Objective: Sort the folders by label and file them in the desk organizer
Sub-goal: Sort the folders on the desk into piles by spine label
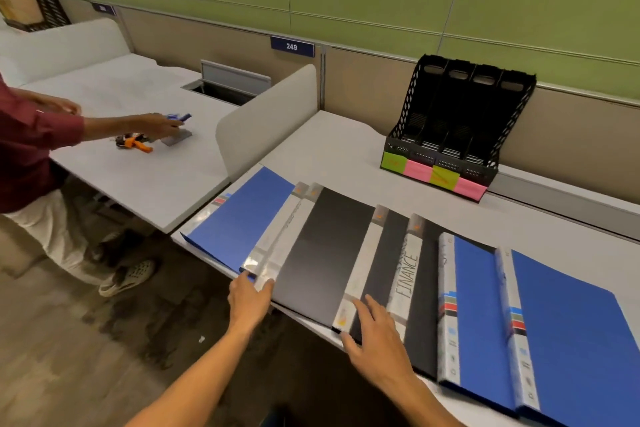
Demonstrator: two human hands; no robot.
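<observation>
While the folders [381, 270] lie fanned and overlapping on the bench [332, 146], the left hand [247, 298] and right hand [375, 336] rest on their near edges, fingers [363, 314] released, grasping nothing. Beyond the fingertips stands the organizer [450, 128], unfilled. Risk: overhanging folders sliding off if nudged.

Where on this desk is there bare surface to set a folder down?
Bare desk lies between the fanned folders and the wall, left of the black organizer. The front edge is crowded: overlapping folders, left hand, right hand.
</observation>
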